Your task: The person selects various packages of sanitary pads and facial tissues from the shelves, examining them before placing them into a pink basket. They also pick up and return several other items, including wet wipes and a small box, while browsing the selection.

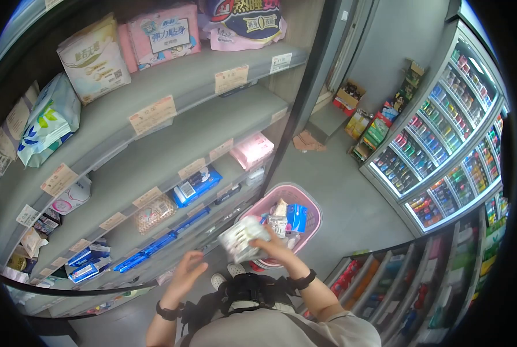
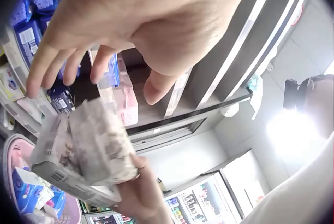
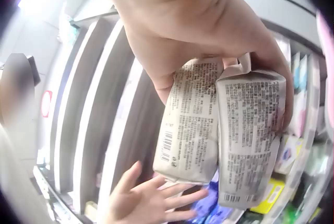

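Observation:
In the head view my right hand (image 1: 277, 248) holds two white packs (image 1: 241, 238) side by side, over the near left edge of a pink basket (image 1: 316, 222). The right wrist view shows small dark print and a barcode on the left pack (image 3: 188, 125), and dense print on the right pack (image 3: 250, 135). Thumb and fingers grip both from above. My left hand (image 1: 184, 276) hangs empty to the left of the packs, fingers spread, facing the shelves. In the basket lie a blue packet (image 1: 296, 218) and several pale packages.
Curved grey shelves (image 1: 224, 113) with price tags fill the left side, carrying pink, blue and white packets. A lit drinks cooler (image 1: 432, 139) stands at the right, with boxes (image 1: 359, 124) beside it. More stocked shelves (image 1: 409, 277) run along the lower right.

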`<state>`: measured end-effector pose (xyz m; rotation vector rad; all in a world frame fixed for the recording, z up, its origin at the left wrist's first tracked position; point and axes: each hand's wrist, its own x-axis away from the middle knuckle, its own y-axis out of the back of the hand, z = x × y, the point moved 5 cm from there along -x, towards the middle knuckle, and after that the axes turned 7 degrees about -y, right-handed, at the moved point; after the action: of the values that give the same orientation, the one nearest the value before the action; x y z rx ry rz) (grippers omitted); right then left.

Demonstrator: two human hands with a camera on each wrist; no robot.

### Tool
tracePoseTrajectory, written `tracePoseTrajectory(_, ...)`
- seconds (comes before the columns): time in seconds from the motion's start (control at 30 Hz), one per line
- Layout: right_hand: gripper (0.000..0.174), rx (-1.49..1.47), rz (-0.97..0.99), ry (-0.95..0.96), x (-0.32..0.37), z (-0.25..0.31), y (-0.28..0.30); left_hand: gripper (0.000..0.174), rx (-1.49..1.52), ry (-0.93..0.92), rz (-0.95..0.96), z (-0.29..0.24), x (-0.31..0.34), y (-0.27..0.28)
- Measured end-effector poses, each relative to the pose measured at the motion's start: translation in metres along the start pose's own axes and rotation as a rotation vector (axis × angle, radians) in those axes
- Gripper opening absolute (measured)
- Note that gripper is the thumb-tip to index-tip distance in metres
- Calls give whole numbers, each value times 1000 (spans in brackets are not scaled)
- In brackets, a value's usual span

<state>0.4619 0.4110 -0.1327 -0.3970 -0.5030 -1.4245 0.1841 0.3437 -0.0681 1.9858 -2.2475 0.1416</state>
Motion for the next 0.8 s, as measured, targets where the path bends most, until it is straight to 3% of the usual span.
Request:
tracePoseTrajectory(0.1,83,29,-298,107,-40,-20,55,30,51,62,38,0,17,18)
tracePoseTrajectory(0.17,84,145,-494,0,-63,-39,94,27,96,77,-22,3,30,30)
tracePoseTrajectory(0.23,86,253,-646,22,-73,-38,116,23,140,88,-87,3,41,39)
tracePoseTrajectory(0.37,83,372,-822,-8,-77,-14,118,20,116,39,-200,-2,59,55)
tracePoseTrajectory(0.43,83,403,-804,32,-88,-12,111,20,129,27,-232,0,66,59)
tracePoseTrajectory(0.5,85,1086,-965,325,-108,-25,97,20,146,21,-290,4,73,63)
tracePoseTrajectory(0.57,89,1345,-782,303,-141,-69,95,20,124,21,-292,9,79,63)
tracePoseTrajectory(0.6,88,1315,-549,160,-162,-105,101,21,99,32,-288,11,82,66)
tracePoseTrajectory(0.7,80,1159,-498,129,-170,-103,97,21,166,48,-336,17,93,68)
tracePoseTrajectory(0.73,79,1112,-488,133,-174,-96,97,19,94,-83,-337,-31,99,55)
tracePoseTrajectory(0.8,77,1062,-473,158,-183,-89,99,21,85,-86,-344,-26,103,60)
